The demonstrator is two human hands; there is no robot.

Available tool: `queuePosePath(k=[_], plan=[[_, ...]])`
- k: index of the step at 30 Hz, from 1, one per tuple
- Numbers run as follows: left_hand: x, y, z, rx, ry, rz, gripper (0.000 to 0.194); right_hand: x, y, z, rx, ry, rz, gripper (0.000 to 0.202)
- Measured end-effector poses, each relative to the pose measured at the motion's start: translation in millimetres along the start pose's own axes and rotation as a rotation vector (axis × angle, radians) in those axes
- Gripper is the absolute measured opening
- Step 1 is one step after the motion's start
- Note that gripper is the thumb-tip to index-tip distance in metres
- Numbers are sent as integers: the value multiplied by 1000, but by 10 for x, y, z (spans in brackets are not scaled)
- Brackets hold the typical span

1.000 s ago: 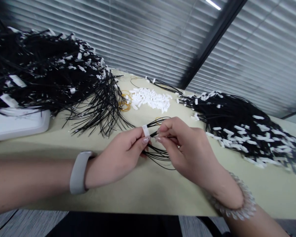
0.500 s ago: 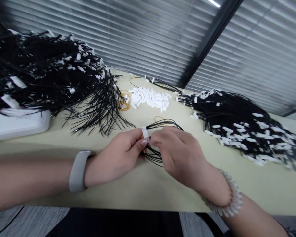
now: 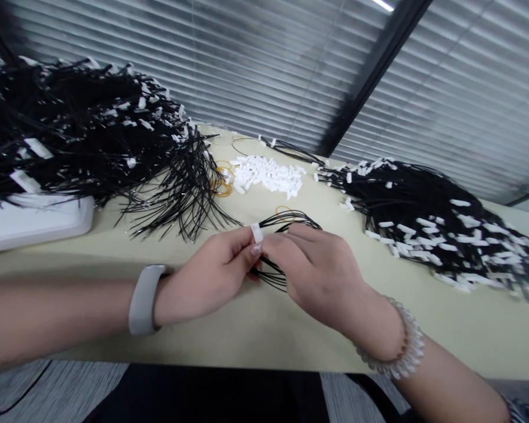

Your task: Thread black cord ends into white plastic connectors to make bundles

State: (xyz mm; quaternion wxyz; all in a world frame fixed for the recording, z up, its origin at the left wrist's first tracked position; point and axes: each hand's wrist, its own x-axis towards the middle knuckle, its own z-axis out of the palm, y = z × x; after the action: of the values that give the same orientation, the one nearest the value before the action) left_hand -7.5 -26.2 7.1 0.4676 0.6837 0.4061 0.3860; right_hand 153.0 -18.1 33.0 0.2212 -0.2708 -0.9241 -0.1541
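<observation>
My left grip [image 3: 207,279] is pinched on a white connector housing [image 3: 256,232], held over the tabletop [image 3: 264,335] between its near edge and the loose white housings [image 3: 267,175] toward the far edge. A loop of black wires [image 3: 271,277] arches off to the right of that pinch. My right grip [image 3: 320,276] bends across the loop, touching close beside the housing; I cannot tell whether its fingers are closed on a wire.

To do this well, I think I should hold the housing firm and square, bring my right fingers straight in at its side, and let the looped wires hang without tugging.

My right fingertips are hidden behind the knuckles, the wire ends at the housing are too small to read, and the heap of wires [image 3: 92,123] at far left is cut off by the view.
</observation>
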Motion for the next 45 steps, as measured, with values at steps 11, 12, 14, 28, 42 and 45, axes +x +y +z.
queuePosePath(k=[11, 12, 14, 28, 42, 45], plan=[[10, -29, -32, -25, -27, 53, 22, -65, 199, -106, 259, 192, 97, 23], [11, -33, -30, -30, -13, 36, 23, -68, 222, -133, 248, 192, 108, 25], [14, -42, -28, -46, 3, 14, 24, -69, 252, -166, 256, 173, 118, 27], [-2, -49, -31, 10, -21, 94, 23, -54, 113, -41, 234, 133, 132, 27], [8, -36, -28, -40, -32, 61, 23, -57, 80, -51, 162, 143, 64, 23], [-6, -31, -33, -45, -39, 54, 23, -64, 61, -64, 177, 147, 68, 24]])
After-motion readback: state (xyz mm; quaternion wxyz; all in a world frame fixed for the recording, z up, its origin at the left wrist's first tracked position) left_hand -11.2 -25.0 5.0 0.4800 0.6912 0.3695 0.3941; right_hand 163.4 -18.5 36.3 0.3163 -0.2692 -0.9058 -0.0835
